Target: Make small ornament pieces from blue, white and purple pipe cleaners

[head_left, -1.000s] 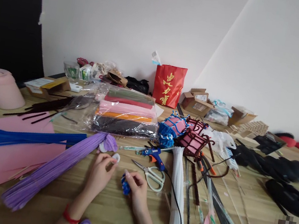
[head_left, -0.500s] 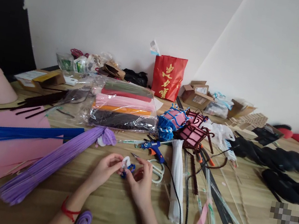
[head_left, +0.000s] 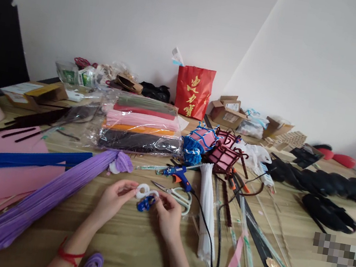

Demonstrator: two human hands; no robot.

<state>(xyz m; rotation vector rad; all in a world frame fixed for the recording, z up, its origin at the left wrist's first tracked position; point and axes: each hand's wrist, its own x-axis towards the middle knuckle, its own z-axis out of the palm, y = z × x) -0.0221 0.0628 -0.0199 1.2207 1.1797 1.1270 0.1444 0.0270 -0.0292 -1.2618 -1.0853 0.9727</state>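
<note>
My left hand [head_left: 116,197] pinches the left edge of a white pipe cleaner [head_left: 143,191], which is curled into a ring with a wavy tail. At the tail's right end the fingers of my right hand [head_left: 168,217] are closed on it. Just below the white piece is a small bent blue pipe cleaner piece [head_left: 145,203]; whether it is joined to the white one or lies on the table, I cannot tell. Scissors with pale green handles [head_left: 183,200] lie right behind my right hand. A purple coil [head_left: 93,266] rests near my left wrist.
A blue glue gun [head_left: 179,175] lies beyond the hands, its cable running right. Purple pipe cleaners [head_left: 50,201] stretch to the left, a white bundle [head_left: 205,215] to the right. Behind are a plastic pack of coloured stems [head_left: 142,123], small lanterns [head_left: 224,156] and a red bag [head_left: 193,91].
The white pipe cleaner, bunched between my fingers before, is now spread out between both hands with its ring showing. My hands have moved slightly apart. The view has shifted a little.
</note>
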